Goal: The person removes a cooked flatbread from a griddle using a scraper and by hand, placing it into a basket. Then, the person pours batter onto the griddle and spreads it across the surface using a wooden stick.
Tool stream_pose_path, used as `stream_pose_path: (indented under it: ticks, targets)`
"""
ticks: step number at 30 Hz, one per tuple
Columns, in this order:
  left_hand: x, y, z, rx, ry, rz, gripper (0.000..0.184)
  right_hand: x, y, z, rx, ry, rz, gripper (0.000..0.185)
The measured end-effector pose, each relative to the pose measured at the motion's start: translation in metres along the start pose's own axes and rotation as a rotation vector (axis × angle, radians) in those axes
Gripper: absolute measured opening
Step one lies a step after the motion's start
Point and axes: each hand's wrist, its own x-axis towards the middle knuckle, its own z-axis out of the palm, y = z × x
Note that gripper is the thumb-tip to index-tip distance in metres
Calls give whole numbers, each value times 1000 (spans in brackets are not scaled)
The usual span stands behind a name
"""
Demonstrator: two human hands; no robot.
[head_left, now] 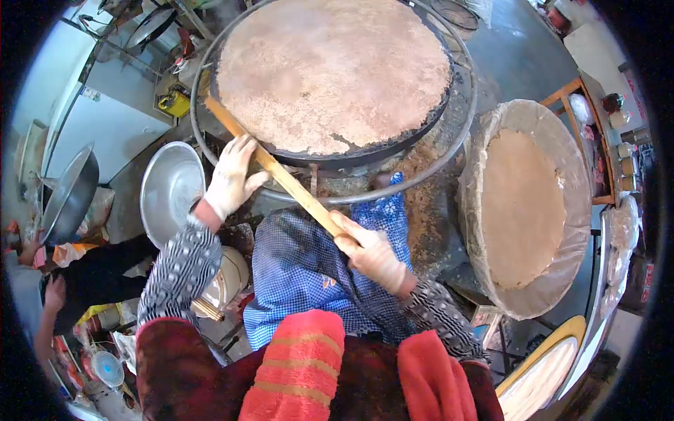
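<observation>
A long flat wooden scraper point(298, 191) slants across the near left edge of a big round griddle point(393, 156). My right hand point(372, 252), in a pale glove, is wrapped round its lower end. Farther up the stick lies my left hand point(234, 175), also gloved, with its fingers over the wood and its thumb pointing out to the side. A thin brownish layer of batter point(330, 70) covers nearly the whole griddle, with a ragged near edge and small dark gaps there. The scraper's far tip is at the griddle's left rim.
A lined tub point(528, 305) of brown batter stands at the right. At the left are a metal basin point(158, 193) and a white bucket point(232, 277). A metal ring point(469, 133) surrounds the griddle. Another person's arm point(48, 316) shows at the far left, near a dark wok point(72, 196).
</observation>
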Motion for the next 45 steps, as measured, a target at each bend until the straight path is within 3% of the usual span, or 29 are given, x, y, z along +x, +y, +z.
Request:
stream_pose_path:
  ticks: [2,4,6,8,10,11,12,14,15,17,19,20,22,25,26,27,28,29,31,32,35,37,38,40,41,42,43,44,45]
  targets:
    - [-36,-5,6,-43,225,-47,67,-11,6,-21,-254,193,-259,44]
    - [-48,-6,11,-30,230,-116,58,-10,7,-71,-612,261,-41,44]
    - [-58,-29,31,160,-182,11,52,2,16,-116,-770,337,92,38]
    - [-47,-28,36,158,-48,83,45,20,24,-145,-907,421,-4,36]
    - [-46,-23,39,161,-289,-23,36,44,19,-169,-950,455,130,37]
    - [-42,-11,34,151,-217,8,31,58,33,-190,-955,545,16,38]
    - [-39,7,23,82,-229,-78,31,71,53,-211,-945,615,-112,39]
    - [-35,28,25,19,-151,-57,24,92,77,-240,-445,630,-208,39]
    - [-36,39,32,-25,-3,-52,23,81,27,-228,51,573,112,38]
    - [-33,73,47,-52,-61,-206,26,62,-10,-180,341,551,73,39]
    - [-19,125,60,-137,138,-263,29,44,-5,-137,251,373,73,41]
    - [-7,147,64,-179,-10,-328,29,36,-9,-108,175,242,101,42]
    - [10,191,74,-272,-81,-346,32,15,-32,-56,25,-61,210,45]
    - [0,269,204,-1948,415,-333,60,-12,-61,-30,-442,-281,-223,41]
    - [-17,287,220,-1589,392,-322,59,-22,-81,-22,-576,-290,-366,38]
    - [-27,304,229,-1231,362,-309,57,-31,-103,-21,-506,-460,-181,36]
    - [-43,291,180,-1015,200,-275,54,-40,-122,-19,-431,-620,11,33]
    - [-60,277,127,-792,58,-212,50,-49,-135,-14,-447,-628,-1,33]
    - [-81,261,92,-705,-160,-234,51,-62,-160,-2,-423,-679,315,32]
    - [-90,252,84,-718,-342,-265,52,-64,-174,6,-430,-682,296,32]
    - [-112,256,113,-787,-244,-457,51,-50,-219,33,-772,-833,-15,32]
    - [-122,265,149,-509,124,-330,46,-47,-236,50,-721,-847,-166,33]
    - [-131,260,148,-554,204,-280,41,-47,-242,62,-802,-834,-256,34]
    - [-143,249,77,-644,-184,-325,40,-48,-261,87,-1027,-804,-437,33]
    - [-150,247,67,-646,-177,-322,41,-50,-257,95,-1132,-739,-726,32]
    - [-156,246,64,-639,-167,-316,42,-54,-261,107,-1212,-702,-651,29]
    - [-158,245,62,-622,-170,-326,41,-55,-259,122,-1220,-694,-727,27]
    - [-155,248,110,-621,39,-240,40,-56,-253,138,-1230,-681,-798,25]
    - [-154,250,107,-592,290,-217,37,-52,-239,161,-1229,-706,-764,22]
